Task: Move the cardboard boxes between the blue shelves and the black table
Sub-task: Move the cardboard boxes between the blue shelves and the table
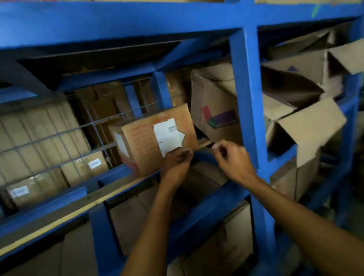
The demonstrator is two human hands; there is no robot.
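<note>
Reaching into the blue shelves [249, 110], our left hand [177, 159] touches a small cardboard box [150, 138] bearing a torn white label [169, 135], print unreadable; our right hand [232, 155] hangs loosely curled, holding nothing.

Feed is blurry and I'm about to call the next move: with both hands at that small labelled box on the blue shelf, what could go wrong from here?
1. The small box sits skewed at the shelf's front edge; only the left hand touches its lower corner, so it may tip off.
2. The right hand is beside it, by the leaning box, which could slump if disturbed.
3. Open flaps jut out alongside and could snag an arm.
</note>
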